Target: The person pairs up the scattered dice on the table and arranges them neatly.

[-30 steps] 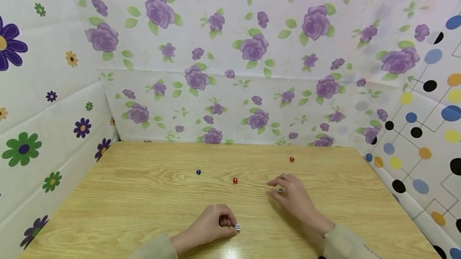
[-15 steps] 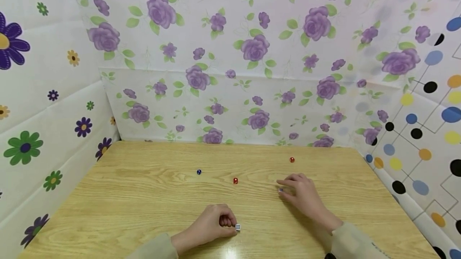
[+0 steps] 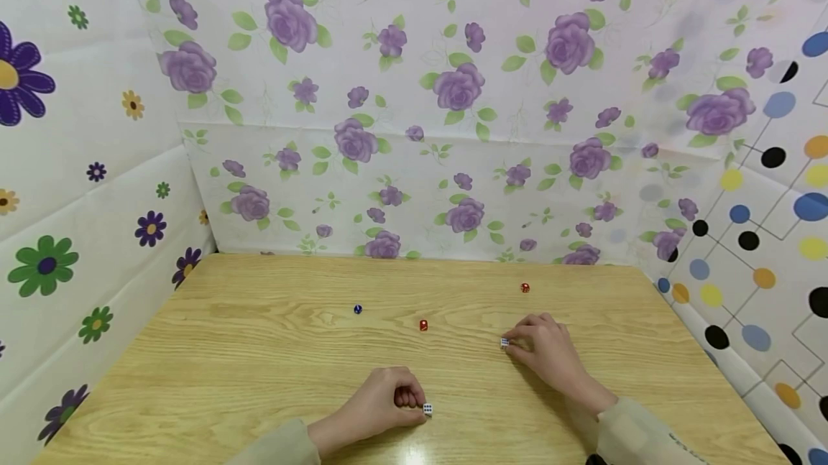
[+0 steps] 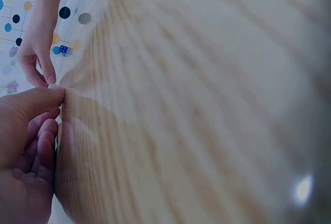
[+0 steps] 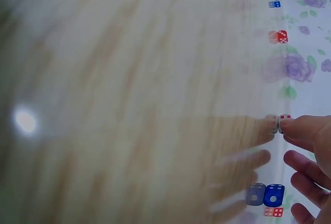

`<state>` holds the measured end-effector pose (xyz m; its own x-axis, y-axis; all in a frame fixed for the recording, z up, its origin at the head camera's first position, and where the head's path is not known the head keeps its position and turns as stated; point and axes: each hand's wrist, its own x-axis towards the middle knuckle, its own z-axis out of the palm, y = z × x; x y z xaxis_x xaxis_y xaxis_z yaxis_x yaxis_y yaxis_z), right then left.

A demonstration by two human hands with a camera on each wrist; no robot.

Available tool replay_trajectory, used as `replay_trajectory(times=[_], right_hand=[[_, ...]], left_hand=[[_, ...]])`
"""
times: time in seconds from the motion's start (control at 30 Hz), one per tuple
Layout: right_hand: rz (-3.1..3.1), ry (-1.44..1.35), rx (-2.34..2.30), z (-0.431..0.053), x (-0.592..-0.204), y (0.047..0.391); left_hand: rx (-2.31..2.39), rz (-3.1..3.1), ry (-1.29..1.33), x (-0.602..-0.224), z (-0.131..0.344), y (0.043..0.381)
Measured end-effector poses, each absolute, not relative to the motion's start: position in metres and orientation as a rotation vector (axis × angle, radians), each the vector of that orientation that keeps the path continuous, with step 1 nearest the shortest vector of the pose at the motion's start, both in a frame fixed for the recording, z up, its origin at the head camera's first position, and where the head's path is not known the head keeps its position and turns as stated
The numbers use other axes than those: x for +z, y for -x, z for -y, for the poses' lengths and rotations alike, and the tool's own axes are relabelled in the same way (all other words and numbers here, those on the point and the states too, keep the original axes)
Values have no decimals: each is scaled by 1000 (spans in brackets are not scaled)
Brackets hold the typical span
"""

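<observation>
So, middle red die (image 3: 423,325): a glossy, round-cornered cube with white pips, sitting on the pale wood-grain table (image 3: 259,350).
Left hand (image 3: 375,405): thumb and finger clamped on a small white cube-shaped die with dark pips (image 3: 428,410), straight toward the person from the middle red die.
Right hand (image 3: 550,357): thumb and finger pinching a second white cube-shaped die (image 3: 504,343), right of the middle red die and slightly nearer the person.
Dark-blue cube-shaped die (image 3: 358,309): left of the middle red die, a touch farther off.
Far red cube-shaped die (image 3: 525,287): beyond the middle red die, to its right.
White-pipped blue cube-shaped die (image 5: 274,195): near the right hand, also right of the middle red die.
</observation>
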<state>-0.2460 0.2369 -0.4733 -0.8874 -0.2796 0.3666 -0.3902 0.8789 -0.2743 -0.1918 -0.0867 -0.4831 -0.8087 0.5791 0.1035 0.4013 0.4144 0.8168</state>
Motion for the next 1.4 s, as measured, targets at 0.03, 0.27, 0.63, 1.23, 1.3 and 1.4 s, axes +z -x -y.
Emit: replay_trajectory(times=[0.03, 0.27, 0.63, 1.23, 1.3, 1.4], right_hand=[[2734, -499, 493, -237, -473, 246], [2725, -480, 521, -231, -473, 244], [2737, -520, 632, -210, -470, 233], [2771, -571, 848, -172, -465, 205], [2781, -585, 868, -169, -465, 202], [2785, -612, 904, -166, -464, 198]], left_hand=[[1345, -2473, -868, -483, 87, 192], [1351, -2471, -862, -484, 87, 192], [1365, -2480, -882, -484, 86, 191], [1367, -2480, -882, -484, 87, 191], [1369, -2479, -884, -484, 87, 191], [1373, -2476, -886, -484, 87, 191]])
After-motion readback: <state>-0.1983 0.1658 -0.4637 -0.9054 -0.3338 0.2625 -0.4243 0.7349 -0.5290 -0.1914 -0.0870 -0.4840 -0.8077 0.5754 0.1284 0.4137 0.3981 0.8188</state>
